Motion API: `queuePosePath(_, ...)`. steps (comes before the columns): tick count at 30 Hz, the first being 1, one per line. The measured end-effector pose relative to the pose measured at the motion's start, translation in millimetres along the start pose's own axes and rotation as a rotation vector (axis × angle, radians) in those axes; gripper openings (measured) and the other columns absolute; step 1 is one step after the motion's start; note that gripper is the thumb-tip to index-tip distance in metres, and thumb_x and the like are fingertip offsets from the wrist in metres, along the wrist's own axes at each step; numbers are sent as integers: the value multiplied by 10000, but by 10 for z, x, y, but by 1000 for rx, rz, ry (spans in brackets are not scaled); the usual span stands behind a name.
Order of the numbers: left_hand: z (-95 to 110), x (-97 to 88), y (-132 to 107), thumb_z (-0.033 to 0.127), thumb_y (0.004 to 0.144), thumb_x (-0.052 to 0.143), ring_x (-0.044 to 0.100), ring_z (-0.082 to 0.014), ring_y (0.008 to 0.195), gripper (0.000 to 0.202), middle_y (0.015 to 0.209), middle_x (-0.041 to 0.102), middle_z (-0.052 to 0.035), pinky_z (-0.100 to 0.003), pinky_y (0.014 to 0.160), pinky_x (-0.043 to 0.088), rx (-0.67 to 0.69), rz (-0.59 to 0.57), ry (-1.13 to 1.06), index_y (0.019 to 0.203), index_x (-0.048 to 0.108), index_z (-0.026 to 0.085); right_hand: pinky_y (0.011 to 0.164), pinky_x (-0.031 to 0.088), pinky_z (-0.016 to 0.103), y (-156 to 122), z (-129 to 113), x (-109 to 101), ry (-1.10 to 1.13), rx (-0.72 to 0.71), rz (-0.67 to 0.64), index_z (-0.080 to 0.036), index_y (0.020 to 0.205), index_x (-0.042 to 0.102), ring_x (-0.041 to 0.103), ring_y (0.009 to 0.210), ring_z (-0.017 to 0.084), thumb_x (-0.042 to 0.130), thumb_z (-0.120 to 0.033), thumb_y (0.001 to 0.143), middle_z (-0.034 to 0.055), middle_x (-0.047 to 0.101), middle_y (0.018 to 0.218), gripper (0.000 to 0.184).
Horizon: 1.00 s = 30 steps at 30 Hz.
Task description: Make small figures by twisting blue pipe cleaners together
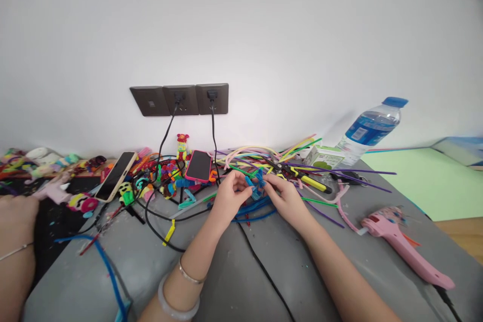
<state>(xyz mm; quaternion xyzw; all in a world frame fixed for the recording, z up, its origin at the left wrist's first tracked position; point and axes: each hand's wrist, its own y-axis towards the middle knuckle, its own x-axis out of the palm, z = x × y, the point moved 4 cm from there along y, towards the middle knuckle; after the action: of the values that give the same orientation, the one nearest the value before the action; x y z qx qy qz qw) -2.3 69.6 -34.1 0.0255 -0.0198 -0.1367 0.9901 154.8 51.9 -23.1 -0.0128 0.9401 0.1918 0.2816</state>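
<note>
My left hand (229,195) and my right hand (284,195) meet over the middle of the grey table (234,271). Both pinch a small blue pipe-cleaner shape (256,184) between their fingertips. Longer blue pipe cleaners (253,213) trail on the table just below it. My left wrist wears a pale bangle and a thin bracelet.
Many coloured pipe cleaners (260,156) lie behind my hands, with pliers (302,175) beside them. A pink glue gun (400,240) lies at right, a water bottle (372,130) behind it. Two phones (198,166) (115,175) charge on black cables. Another person's hand (15,216) rests at the left edge.
</note>
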Motion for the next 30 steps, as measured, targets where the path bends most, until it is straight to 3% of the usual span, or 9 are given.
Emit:
queuePosePath(9, 18, 28, -6, 232, 744, 685, 584, -99, 657, 171, 803, 587, 5, -228, 638, 489, -15, -59, -46, 825, 547, 172, 595, 507, 312, -13, 140, 77, 285, 131, 18, -182, 907, 686, 617, 605, 184, 593, -351, 818, 56, 682, 760, 212)
queuePosePath(15, -10, 64, -29, 301, 699, 759, 620, -96, 654, 337, 866, 601, 1, -263, 691, 549, -160, -11, -267, 968, 590, 187, 610, 520, 306, -5, 72, 111, 406, 142, 10, -196, 1008, 669, 621, 672, 181, 644, -365, 807, 56, 686, 819, 264)
queuePosePath(22, 19, 65, -40, 327, 693, 782, 613, -88, 638, 340, 824, 611, 9, -246, 673, 556, -189, 22, -324, 956, 619, 185, 562, 489, 267, 3, 21, 121, 465, 167, -50, -179, 818, 644, 577, 568, 141, 637, -432, 834, 21, 634, 658, 254)
queuePosePath(30, 8, 80, -59, 407, 668, 805, 609, -89, 654, 356, 791, 602, 11, -250, 694, 564, -201, -17, -352, 884, 650, 169, 547, 495, 274, -4, 45, 134, 453, 200, -54, -172, 808, 691, 577, 564, 152, 655, -504, 804, 33, 658, 650, 334)
